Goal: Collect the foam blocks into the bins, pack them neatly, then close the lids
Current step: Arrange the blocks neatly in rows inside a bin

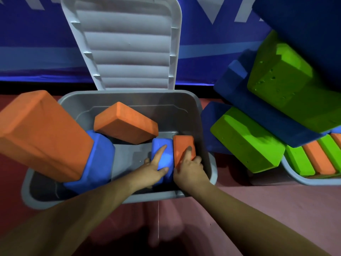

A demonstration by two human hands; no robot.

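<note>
A grey bin [206,130] stands open in front of me, its lid [129,45] tilted up against the blue wall. Inside at the right, a blue foam block [164,156] and an orange foam block [181,146] stand side by side. My left hand [155,168] grips the blue one, index finger straight along its top. My right hand [190,169] holds the orange one, fingers curled on its near face. Another orange block [125,122] lies tilted at the back. A long orange block [40,137] and a blue block [99,159] lean over the bin's left rim.
To the right, green blocks [247,141] and large blue blocks [238,93] lie piled on the red floor. A second grey bin [302,179] at the right edge holds green and orange blocks standing in a row. The blue wall runs behind.
</note>
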